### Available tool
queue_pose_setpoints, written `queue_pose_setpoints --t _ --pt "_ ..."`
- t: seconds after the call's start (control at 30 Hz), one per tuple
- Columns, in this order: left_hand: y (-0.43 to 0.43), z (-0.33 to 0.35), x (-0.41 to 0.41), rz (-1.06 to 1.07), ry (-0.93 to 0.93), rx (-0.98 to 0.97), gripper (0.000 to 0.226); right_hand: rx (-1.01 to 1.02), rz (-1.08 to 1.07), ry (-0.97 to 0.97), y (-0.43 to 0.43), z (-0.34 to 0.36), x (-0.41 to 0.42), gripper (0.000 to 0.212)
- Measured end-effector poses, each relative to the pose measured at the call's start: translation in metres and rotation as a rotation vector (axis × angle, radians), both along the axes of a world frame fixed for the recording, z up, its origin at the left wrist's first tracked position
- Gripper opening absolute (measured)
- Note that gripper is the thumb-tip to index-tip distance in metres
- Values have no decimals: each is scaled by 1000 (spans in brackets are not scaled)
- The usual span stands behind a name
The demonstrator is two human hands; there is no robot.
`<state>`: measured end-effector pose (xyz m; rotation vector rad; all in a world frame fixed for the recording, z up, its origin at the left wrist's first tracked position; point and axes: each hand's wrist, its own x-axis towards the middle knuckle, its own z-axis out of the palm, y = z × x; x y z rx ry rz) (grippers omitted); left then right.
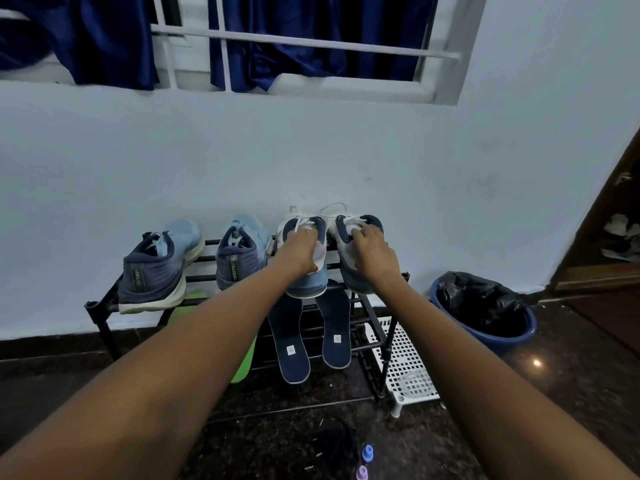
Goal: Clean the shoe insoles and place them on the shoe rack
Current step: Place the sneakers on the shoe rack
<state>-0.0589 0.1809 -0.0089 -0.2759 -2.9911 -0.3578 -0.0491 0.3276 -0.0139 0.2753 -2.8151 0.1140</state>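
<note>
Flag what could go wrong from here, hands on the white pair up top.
1. The white shoes overhang the top tier's front edge; if the left hand or right hand loses its grip, one may tip off the shoe rack.
2. The insoles lie just below, jutting past the lower tier; a falling shoe could knock them to the floor.

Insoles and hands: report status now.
Status: left hand grips left white shoe, right hand grips right white shoe, both on rack top. Two navy insoles lie on shelf below. No obstruction seen.
</note>
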Motion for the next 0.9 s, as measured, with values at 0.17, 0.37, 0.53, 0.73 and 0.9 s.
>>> queue_pose_setpoints --t 0.17,0.37,0.53,0.73,0.9 --pt "-5 -8 19 -19 78 -39 61 -16 57 11 5 -4 13 63" --pt "0 5 60 -70 131 -104 71 39 141 -7 10 11 57 64" --pt "15 22 102 -45 164 -180 74 101 139 44 16 23 94 58" --pt "38 18 150 -82 106 -125 69 203 84 2 27 17 132 61" --pt "52 -9 168 -117 55 -136 65 227 49 -20 44 -4 148 62"
